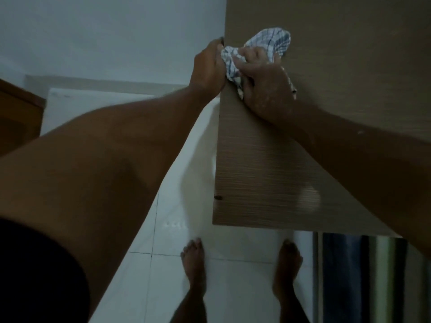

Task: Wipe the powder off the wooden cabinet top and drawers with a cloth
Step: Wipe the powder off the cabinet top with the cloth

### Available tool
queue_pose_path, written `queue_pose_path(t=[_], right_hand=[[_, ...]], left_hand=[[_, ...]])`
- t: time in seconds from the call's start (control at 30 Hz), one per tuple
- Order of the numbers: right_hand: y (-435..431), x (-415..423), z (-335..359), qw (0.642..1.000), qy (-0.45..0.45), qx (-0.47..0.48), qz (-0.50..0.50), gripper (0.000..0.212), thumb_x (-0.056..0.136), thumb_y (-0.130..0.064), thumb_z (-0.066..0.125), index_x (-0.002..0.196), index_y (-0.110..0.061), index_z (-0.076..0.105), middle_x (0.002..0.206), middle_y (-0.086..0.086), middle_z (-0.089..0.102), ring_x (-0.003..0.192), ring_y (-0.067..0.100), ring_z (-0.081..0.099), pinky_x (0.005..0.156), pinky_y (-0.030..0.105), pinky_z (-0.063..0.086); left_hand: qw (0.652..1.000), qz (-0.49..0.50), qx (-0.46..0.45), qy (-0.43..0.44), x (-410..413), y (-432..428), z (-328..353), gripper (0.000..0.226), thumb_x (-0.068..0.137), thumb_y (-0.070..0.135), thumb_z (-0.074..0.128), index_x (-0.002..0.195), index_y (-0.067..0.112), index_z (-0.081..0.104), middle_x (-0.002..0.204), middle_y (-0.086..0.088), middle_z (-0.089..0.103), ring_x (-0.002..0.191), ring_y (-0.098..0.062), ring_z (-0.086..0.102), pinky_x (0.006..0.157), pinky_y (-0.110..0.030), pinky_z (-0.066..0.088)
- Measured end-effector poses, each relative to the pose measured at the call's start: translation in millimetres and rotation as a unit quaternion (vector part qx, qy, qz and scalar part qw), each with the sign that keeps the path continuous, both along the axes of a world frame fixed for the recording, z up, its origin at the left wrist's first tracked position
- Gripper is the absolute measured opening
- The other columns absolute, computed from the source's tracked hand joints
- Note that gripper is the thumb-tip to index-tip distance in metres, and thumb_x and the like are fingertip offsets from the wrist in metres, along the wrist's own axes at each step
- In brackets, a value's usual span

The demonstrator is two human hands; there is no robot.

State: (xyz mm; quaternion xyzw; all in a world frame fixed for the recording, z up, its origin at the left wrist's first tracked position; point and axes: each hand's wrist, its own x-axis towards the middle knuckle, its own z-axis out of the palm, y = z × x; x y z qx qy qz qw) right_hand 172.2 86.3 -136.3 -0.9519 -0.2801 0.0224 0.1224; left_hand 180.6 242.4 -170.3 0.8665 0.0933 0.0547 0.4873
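At the cabinet's (268,171) left edge we've got our right hand (265,86) bunched tight around the cloth (271,44), a crumpled white rag with blue check lines, pressing it flat on the wood. Our left hand (208,66) is clamped on that same edge, right beside the cloth. White powder specks dot our right hand. Cabinet's wood-grain brown, with a glossy patch lower down.

blue-and-white checked cloth (268,45), brown wood-grain cabinet (338,54), white floor tiles (163,287)
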Motion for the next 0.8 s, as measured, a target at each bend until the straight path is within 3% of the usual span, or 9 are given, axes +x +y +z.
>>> queue_pose_path(t=[0.07, 0.17, 0.23, 0.4, 0.5, 0.6, 0.7, 0.8], right_hand=[[-3.7, -13.7, -0.4, 1.0, 0.012, 0.009, 0.004, 0.05, 0.093, -0.024, 0.036, 0.141, -0.017, 0.048, 0.149, 0.008, 0.045, 0.139, 0.029, 0.037, 0.115, 0.057, 0.023], [-12.8, -39.3, -0.3, 0.999, 0.036, 0.021, 0.015, 0.052, 0.094, -0.026, 0.037, 0.144, -0.016, 0.046, 0.151, 0.008, 0.041, 0.143, 0.029, 0.031, 0.119, 0.055, 0.015], [-17.1, -60.7, -0.3, 0.998, 0.047, 0.034, 0.038, 0.051, 0.095, -0.026, 0.039, 0.146, -0.019, 0.044, 0.151, 0.006, 0.041, 0.143, 0.028, 0.029, 0.119, 0.057, 0.014], [-23.8, -132.8, 5.0, 0.987, 0.094, 0.058, 0.118, 0.052, 0.092, -0.027, 0.044, 0.144, -0.025, 0.046, 0.148, 0.004, 0.046, 0.141, 0.028, 0.033, 0.115, 0.06, 0.019], [-27.2, -180.1, 4.0, 0.98, 0.108, 0.027, 0.164, 0.059, 0.083, -0.025, 0.057, 0.142, -0.026, 0.048, 0.147, 0.004, 0.049, 0.139, 0.03, 0.039, 0.112, 0.059, 0.024], [-33.8, -215.1, -0.7, 0.973, 0.105, 0.014, 0.204, 0.069, 0.071, -0.022, 0.075, 0.137, -0.026, 0.054, 0.142, 0.0, 0.055, 0.134, 0.027, 0.049, 0.106, 0.058, 0.033], [-39.3, -242.9, -2.3, 0.966, 0.106, 0.016, 0.235, 0.059, 0.079, -0.023, 0.064, 0.135, -0.031, 0.052, 0.141, -0.007, 0.055, 0.135, 0.02, 0.048, 0.107, 0.054, 0.037], [-50.4, -264.3, -10.8, 0.96, 0.071, 0.028, 0.268, 0.052, 0.083, -0.023, 0.066, 0.131, -0.035, 0.049, 0.136, -0.014, 0.057, 0.133, 0.013, 0.044, 0.115, 0.044, 0.027]], left_hand=[[1.0, -0.008, 0.004, -0.005, -4.2, 1.1, -1.5, 0.046, 0.103, 0.026, 0.028, 0.125, 0.007, 0.063, 0.107, 0.0, 0.07, 0.1, -0.014, 0.068, 0.09, -0.032, 0.057], [0.999, -0.027, 0.02, -0.017, -8.1, 3.3, -3.5, 0.047, 0.105, 0.03, 0.027, 0.122, 0.008, 0.065, 0.105, -0.002, 0.072, 0.095, -0.015, 0.07, 0.084, -0.037, 0.058], [0.999, -0.021, 0.039, -0.013, -9.3, 2.0, -0.8, 0.048, 0.105, 0.03, 0.026, 0.122, 0.008, 0.066, 0.107, -0.003, 0.072, 0.095, -0.015, 0.068, 0.084, -0.032, 0.057], [0.998, -0.026, 0.064, -0.006, -6.2, -1.2, 0.6, 0.045, 0.108, 0.023, 0.027, 0.125, 0.008, 0.066, 0.109, -0.002, 0.071, 0.095, -0.008, 0.063, 0.073, -0.003, 0.043], [0.998, -0.037, 0.059, -0.005, -10.7, -2.2, 6.5, 0.044, 0.109, 0.023, 0.027, 0.123, 0.007, 0.065, 0.104, 0.005, 0.066, 0.093, -0.007, 0.064, 0.078, -0.012, 0.051], [0.996, -0.049, 0.076, -0.001, -11.9, -0.5, 12.5, 0.045, 0.108, 0.024, 0.026, 0.122, 0.008, 0.066, 0.105, 0.002, 0.07, 0.096, -0.012, 0.066, 0.082, -0.019, 0.053], [0.995, -0.034, 0.09, 0.006, -9.2, -0.3, 12.2, 0.049, 0.106, 0.028, 0.026, 0.121, 0.009, 0.068, 0.109, -0.007, 0.073, 0.1, -0.019, 0.068, 0.086, -0.03, 0.054], [0.995, -0.023, 0.097, 0.009, -9.5, -2.3, 13.1, 0.046, 0.107, 0.027, 0.028, 0.126, 0.009, 0.066, 0.114, -0.011, 0.073, 0.105, -0.025, 0.068, 0.089, -0.033, 0.053]])
